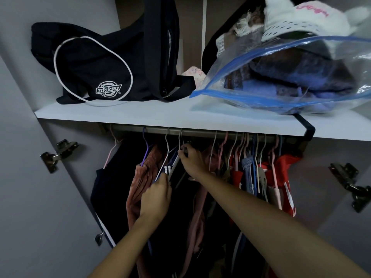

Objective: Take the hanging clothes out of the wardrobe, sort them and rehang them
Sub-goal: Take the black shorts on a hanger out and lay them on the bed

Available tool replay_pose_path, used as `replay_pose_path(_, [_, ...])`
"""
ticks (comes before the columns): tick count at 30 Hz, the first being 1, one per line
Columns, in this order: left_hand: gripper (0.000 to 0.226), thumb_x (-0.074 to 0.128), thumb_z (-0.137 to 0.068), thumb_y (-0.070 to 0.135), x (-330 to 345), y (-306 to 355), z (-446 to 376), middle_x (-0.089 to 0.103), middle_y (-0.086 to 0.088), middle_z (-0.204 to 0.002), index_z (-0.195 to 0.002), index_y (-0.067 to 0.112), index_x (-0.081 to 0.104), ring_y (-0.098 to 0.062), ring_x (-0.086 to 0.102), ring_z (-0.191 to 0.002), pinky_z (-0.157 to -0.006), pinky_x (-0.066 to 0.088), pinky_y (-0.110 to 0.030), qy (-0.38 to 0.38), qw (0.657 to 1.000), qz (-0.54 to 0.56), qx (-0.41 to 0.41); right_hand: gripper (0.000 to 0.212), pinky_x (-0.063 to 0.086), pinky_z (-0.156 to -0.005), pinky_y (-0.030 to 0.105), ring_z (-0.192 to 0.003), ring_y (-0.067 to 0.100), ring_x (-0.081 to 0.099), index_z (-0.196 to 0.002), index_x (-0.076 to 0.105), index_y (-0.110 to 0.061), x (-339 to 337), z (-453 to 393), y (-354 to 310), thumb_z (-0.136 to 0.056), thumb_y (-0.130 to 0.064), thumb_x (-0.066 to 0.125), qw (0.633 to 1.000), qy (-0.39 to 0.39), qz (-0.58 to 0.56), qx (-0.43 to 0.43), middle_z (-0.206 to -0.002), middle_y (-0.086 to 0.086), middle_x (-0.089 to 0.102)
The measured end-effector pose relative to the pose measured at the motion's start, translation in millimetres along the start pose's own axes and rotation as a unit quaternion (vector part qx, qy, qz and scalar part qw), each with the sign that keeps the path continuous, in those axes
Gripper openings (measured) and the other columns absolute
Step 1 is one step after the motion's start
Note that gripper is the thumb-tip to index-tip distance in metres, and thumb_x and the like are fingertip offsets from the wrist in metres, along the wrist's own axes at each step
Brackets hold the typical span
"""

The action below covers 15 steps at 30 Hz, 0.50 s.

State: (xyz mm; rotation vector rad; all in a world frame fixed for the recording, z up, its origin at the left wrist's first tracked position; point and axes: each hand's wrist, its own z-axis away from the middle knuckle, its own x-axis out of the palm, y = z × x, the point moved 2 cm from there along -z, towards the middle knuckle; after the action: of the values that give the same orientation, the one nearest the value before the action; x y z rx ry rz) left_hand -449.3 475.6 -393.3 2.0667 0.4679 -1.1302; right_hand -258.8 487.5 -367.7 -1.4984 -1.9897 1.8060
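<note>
Reaching into the open wardrobe, the right hand (191, 160) curls its fingers around the neck of a wire hanger (180, 140) whose hook is over the metal rail (200, 131), just above the knuckles. Lower and to the left of it, the left hand (157, 194) pinches the shoulder of a dark garment with white stripes (168, 169), its fingertips closed on the fabric and the pale hanger arm there. Just left of the left hand hangs a pink ribbed garment (138, 185) on a purple hanger (145, 151), and further left a dark navy garment (112, 183) on a pale pink hanger. Right of the right forearm, a crowded row of hangers holds more hanging clothes, among them red garments (285, 169) and a denim piece (248, 171), all on the same rail. Above both hands runs the white shelf (140, 114). On it, up and left of the hands, lies a black bag (90, 65) with a white logo, and up and right a clear zip bag with a blue edge (291, 77) full of folded knitwear, with a white fluffy item (305, 15) on top. Door hinges (58, 154) show on the grey doors at either side.
</note>
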Motion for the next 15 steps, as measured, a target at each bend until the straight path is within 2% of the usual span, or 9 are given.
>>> replay_pose_path(5, [0.026,0.046,-0.108,0.041,-24,-1,-5,0.069,-0.009,-0.087,-0.100,0.017,0.053,-0.038,0.069,-0.082,-0.060,0.045,-0.040,0.023,1.000,-0.005,0.004,0.016,0.055,-0.082,0.043,-0.099,0.030,0.067,-0.100,0.064,-0.017,-7,10,-15,-0.097,-0.032,0.058,0.999,0.018,-0.006,-0.031,-0.100,0.008,0.072])
replay_pose_path(8, [0.027,0.045,-0.108,0.042,-35,-1,-1,0.070,-0.011,-0.084,-0.100,0.018,0.053,-0.039,0.070,-0.082,-0.064,0.052,-0.043,0.021,1.000,-0.011,0.006,0.019,0.054,-0.083,0.041,-0.101,0.029,0.066,-0.102,0.066,-0.017,-9,21,-25,-0.097,-0.031,0.056,0.999,0.022,-0.016,-0.039,-0.101,0.007,0.071])
replay_pose_path(10, [0.027,0.046,-0.109,0.040,-42,-2,7,0.071,-0.013,-0.085,-0.098,0.017,0.054,-0.041,0.070,-0.091,-0.067,0.055,-0.044,0.030,0.999,-0.021,0.004,0.024,0.053,-0.085,0.038,-0.104,0.027,0.064,-0.105,0.067,-0.018,-9,28,-30,-0.096,-0.035,0.053,0.998,0.026,-0.015,-0.052,-0.102,0.006,0.070])
replay_pose_path(12, [0.027,0.049,-0.109,0.036,-53,0,17,0.073,-0.017,-0.095,-0.096,0.013,0.056,-0.039,0.067,-0.109,-0.068,0.057,-0.043,0.052,0.998,-0.020,0.005,0.023,0.052,-0.088,0.034,-0.110,0.025,0.062,-0.112,0.068,-0.019,-10,36,-34,-0.100,-0.033,0.054,0.997,0.024,-0.002,-0.069,-0.105,0.007,0.070])
replay_pose_path(15, [0.025,0.050,-0.109,0.034,-70,-1,35,0.067,-0.020,-0.129,-0.095,0.014,0.057,-0.036,0.063,-0.124,-0.066,0.054,-0.040,0.077,0.997,-0.005,0.009,0.022,0.051,-0.090,0.034,-0.116,0.024,0.058,-0.119,0.068,-0.018,-16,47,-44,-0.104,-0.026,0.055,0.994,0.020,0.014,-0.104,-0.109,0.009,0.070])
